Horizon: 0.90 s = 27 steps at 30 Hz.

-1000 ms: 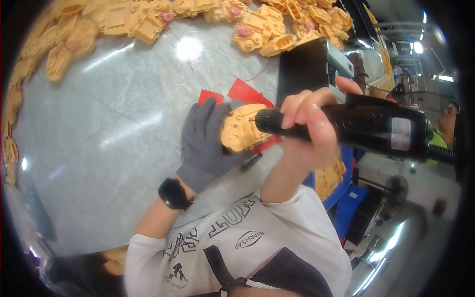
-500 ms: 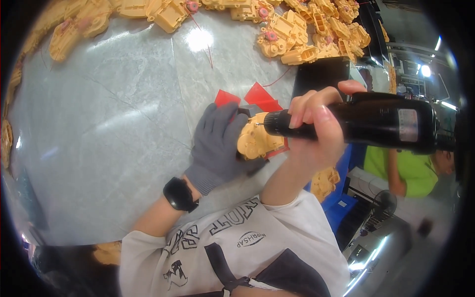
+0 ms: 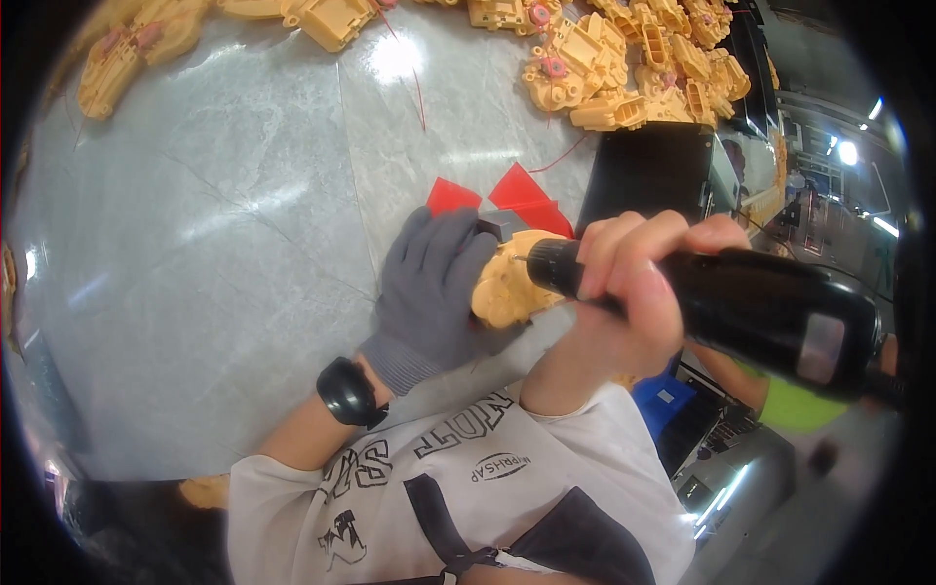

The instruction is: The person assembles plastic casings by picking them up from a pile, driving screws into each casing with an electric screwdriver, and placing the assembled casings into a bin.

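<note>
My left hand [image 3: 426,283], in a grey knit glove, rests over the left side of a yellow plastic housing [image 3: 503,290] and grips it. In my right hand [image 3: 639,268], bare, is a black electric screwdriver [image 3: 770,317], held with the fingers wrapped round its front. Its tip points left at the upper part of the housing; whether the bit touches a screw cannot be made out. Behind the housing sits a dark grey block [image 3: 500,224], partly covered by the glove. Red pieces [image 3: 522,193] stick out around that block.
Many yellow plastic housings [image 3: 585,58], some with pink-red round parts and thin red wires, lie along the far edge of the grey table [image 3: 244,214]. A black box [image 3: 648,166] stands at the right, beyond the screwdriver. A co-worker's green sleeve [image 3: 799,405] shows at the right.
The screwdriver's rear end has swung downward, and my right hand has dropped slightly with it. The housing is tilted a little differently under my left hand, and the view has shifted slightly.
</note>
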Each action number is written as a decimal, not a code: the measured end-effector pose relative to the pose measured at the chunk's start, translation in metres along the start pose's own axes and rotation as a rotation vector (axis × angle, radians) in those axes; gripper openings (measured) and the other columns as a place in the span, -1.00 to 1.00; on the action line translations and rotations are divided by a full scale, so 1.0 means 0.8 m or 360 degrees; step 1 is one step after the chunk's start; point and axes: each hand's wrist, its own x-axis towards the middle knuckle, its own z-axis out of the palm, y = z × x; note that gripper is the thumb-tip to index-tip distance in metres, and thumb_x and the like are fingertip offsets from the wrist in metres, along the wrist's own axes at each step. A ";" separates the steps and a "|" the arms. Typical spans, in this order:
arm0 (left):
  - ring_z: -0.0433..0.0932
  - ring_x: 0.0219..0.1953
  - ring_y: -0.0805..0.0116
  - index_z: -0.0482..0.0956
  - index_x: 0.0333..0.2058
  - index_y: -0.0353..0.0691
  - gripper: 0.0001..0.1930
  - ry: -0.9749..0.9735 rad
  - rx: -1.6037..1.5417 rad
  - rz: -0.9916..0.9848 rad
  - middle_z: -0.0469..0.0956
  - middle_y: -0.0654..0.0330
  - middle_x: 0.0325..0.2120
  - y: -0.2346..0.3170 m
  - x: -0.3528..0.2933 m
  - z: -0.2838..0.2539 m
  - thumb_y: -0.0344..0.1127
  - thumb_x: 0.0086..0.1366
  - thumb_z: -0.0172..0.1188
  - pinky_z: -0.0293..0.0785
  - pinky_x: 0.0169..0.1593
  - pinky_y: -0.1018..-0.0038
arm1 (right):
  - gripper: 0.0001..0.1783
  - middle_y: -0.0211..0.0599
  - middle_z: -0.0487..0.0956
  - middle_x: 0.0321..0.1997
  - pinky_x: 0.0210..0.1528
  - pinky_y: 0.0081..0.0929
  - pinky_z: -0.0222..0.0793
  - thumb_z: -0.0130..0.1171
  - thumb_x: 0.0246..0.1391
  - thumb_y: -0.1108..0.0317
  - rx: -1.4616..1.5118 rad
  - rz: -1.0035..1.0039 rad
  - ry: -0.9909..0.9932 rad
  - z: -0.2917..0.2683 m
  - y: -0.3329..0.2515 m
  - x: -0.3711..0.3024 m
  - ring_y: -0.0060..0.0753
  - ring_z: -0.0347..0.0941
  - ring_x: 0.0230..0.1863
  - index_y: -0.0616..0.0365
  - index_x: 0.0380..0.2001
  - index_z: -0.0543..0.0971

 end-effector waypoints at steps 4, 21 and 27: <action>0.36 -0.05 0.00 0.32 -0.08 -0.29 -0.17 0.0005 -0.0026 -0.0007 0.38 -0.04 -0.13 -0.002 0.002 0.001 -0.05 -0.37 0.47 0.26 0.05 0.05 | -0.54 -0.30 0.34 -0.66 -0.63 -0.47 0.29 0.10 -0.18 0.60 -0.0042 0.0002 -0.0073 -0.003 0.001 0.003 -0.43 0.28 -0.71 0.13 -0.20 0.15; 0.38 -0.16 0.12 0.38 -0.11 -0.21 -0.22 -0.0084 0.0228 0.0013 0.39 0.13 -0.21 0.017 0.006 -0.006 0.05 -0.34 0.42 0.28 0.00 0.18 | -0.50 -0.25 0.39 -0.66 -0.61 -0.47 0.31 0.08 -0.14 0.50 0.0288 0.0027 -0.0084 -0.042 0.009 0.001 -0.46 0.31 -0.72 0.24 -0.09 0.16; 0.37 -0.16 0.08 0.33 -0.09 -0.25 -0.26 0.0009 0.0217 -0.0092 0.37 0.08 -0.21 0.027 0.011 -0.009 0.03 -0.23 0.37 0.29 -0.01 0.25 | -0.12 -0.28 0.39 -0.59 -0.42 -0.36 0.32 0.14 -0.03 -0.12 0.0245 -0.0065 -0.0200 -0.052 -0.002 -0.011 -0.37 0.36 -0.62 0.19 0.16 0.01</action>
